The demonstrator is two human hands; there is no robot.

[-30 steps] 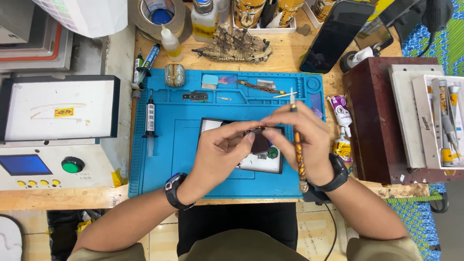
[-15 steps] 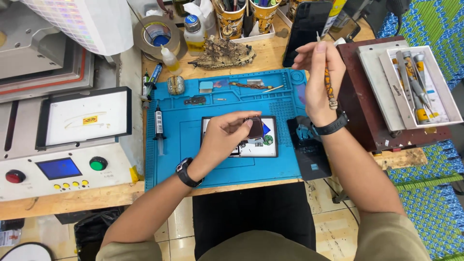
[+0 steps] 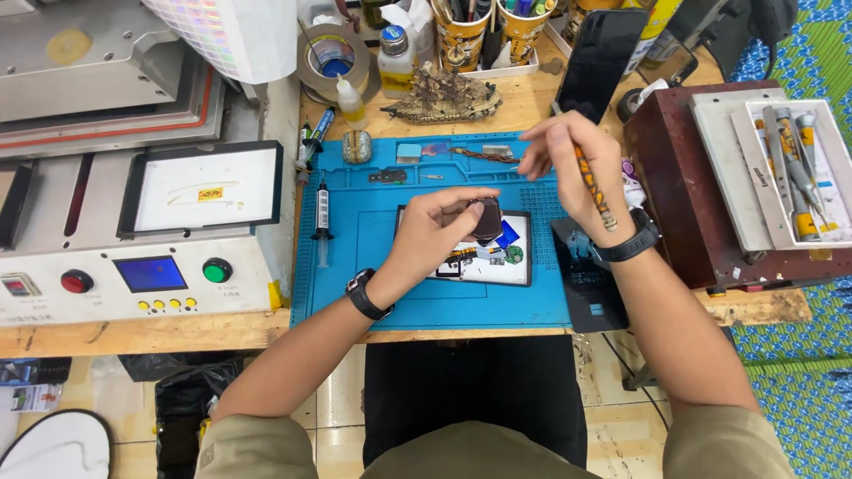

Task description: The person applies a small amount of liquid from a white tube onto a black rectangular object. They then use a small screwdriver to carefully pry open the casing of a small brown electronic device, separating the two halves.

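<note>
The left hand point(image 3: 432, 232) rests low over the blue work mat point(image 3: 373, 284), wrist bent inward, and its fingers are closed around a small dark brown part point(image 3: 487, 219), which it holds just above the opened phone point(image 3: 493, 257) lying in the middle of the mat. The right hand point(image 3: 572, 164) is raised higher, near the far edge of the mat, with the fingers curled together around a thin orange-brown tool point(image 3: 593, 186) that runs down along the palm toward the wrist. A syringe point(image 3: 322, 217) lies on the left part of the mat, well apart from both hands. Behind the mat stand a tape roll point(image 3: 333, 58) and a small bottle point(image 3: 351, 99), and a dark phone point(image 3: 599, 62) leans beyond the right hand.
</note>
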